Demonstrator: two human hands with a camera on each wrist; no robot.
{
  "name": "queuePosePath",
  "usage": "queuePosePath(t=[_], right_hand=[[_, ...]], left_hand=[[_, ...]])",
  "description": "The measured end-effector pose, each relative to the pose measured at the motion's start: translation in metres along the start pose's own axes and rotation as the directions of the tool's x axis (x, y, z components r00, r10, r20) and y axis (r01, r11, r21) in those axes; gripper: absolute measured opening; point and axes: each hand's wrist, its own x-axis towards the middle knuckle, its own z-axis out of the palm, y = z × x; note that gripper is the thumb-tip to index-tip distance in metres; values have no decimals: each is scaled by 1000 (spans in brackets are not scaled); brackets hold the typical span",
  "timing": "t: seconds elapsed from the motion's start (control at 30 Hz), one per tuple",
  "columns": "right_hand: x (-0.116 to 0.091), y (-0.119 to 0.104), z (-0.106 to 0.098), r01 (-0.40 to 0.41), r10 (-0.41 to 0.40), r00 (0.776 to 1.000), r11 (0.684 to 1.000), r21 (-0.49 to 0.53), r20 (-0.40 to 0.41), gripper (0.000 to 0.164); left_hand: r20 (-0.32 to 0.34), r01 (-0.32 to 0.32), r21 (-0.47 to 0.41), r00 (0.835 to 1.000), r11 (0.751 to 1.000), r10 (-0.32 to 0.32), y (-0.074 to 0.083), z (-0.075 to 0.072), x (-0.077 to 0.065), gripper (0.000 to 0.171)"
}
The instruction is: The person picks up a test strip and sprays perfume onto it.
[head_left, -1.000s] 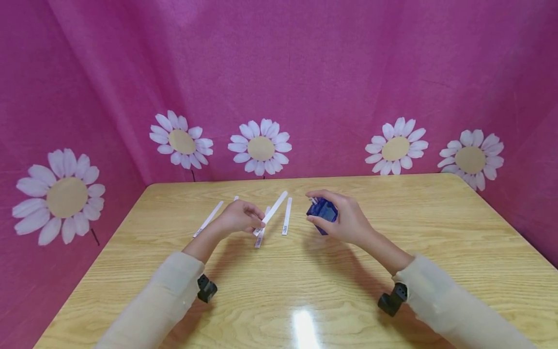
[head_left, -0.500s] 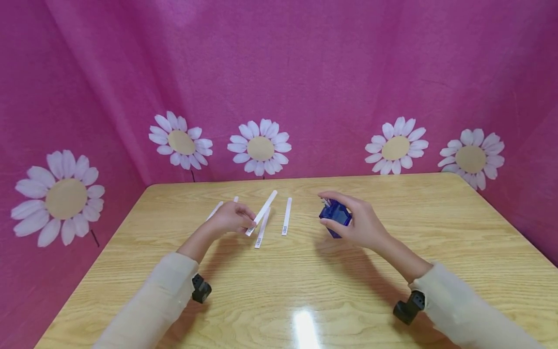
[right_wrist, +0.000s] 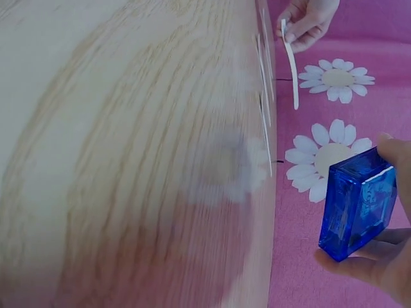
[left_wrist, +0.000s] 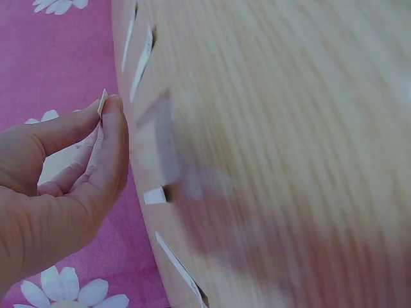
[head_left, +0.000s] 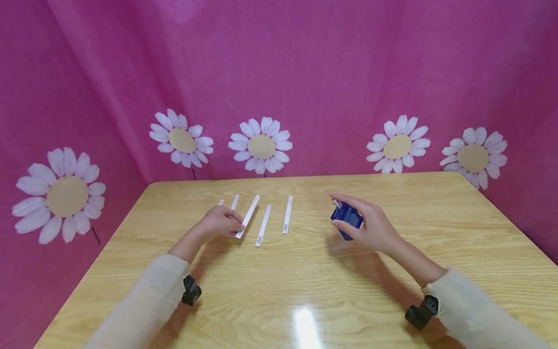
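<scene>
Head view: over the wood-grained surface (head_left: 261,286), the left hand (head_left: 219,222) pinches a thin white paper strip (head_left: 250,213); the right hand (head_left: 376,227) grips a blocky translucent blue bottle (head_left: 347,218). Left wrist: strip nearly edge-on. Right wrist: bottle held tilted.

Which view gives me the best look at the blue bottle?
The right wrist view: the blue bottle appears largest there, two faces clear. The head view shows it smaller, partly covered by the right hand; the left wrist view doesn't show it.

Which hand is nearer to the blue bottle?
Right. The right hand grips the blue bottle; the left hand is left of it, pinching a white strip.
</scene>
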Motion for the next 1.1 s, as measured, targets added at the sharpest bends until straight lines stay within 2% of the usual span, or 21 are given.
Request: queuePosePath(t=[0.13, 0.23, 0.4, 0.6, 0.83, 0.97, 1.1], right_hand=[[-1, 1, -1, -17, 17, 1000, 1000, 2, 8, 62], [-2, 1, -1, -13, 13, 1000, 1000, 8, 4, 60], [-4, 2, 0, 4, -3, 1000, 1000, 11, -10, 55], [-8, 0, 0, -11, 10, 1000, 1000, 21, 9, 54], [-7, -2, 1, -7, 6, 1000, 1000, 24, 18, 54], [-8, -2, 1, -10, 9, 1000, 1000, 29, 19, 55], [-9, -3, 0, -15, 14, 1000, 1000, 27, 17, 54]], left_hand=[[0, 38, -23, 999, 999, -38, -3, 0, -4, 24], [1, 57, -7, 998, 998, -57, -5, 1, -8, 24], [9, 73, 15, 997, 997, -73, -11, 0, -12, 24], [-11, 85, 5, 996, 996, -85, -16, -1, -15, 30], [-88, 112, 42, 990, 993, -108, -11, -2, -19, 30], [-136, 121, 90, 985, 989, -108, -8, -2, -22, 27], [-155, 118, 153, 983, 981, -94, -2, -2, -23, 26]])
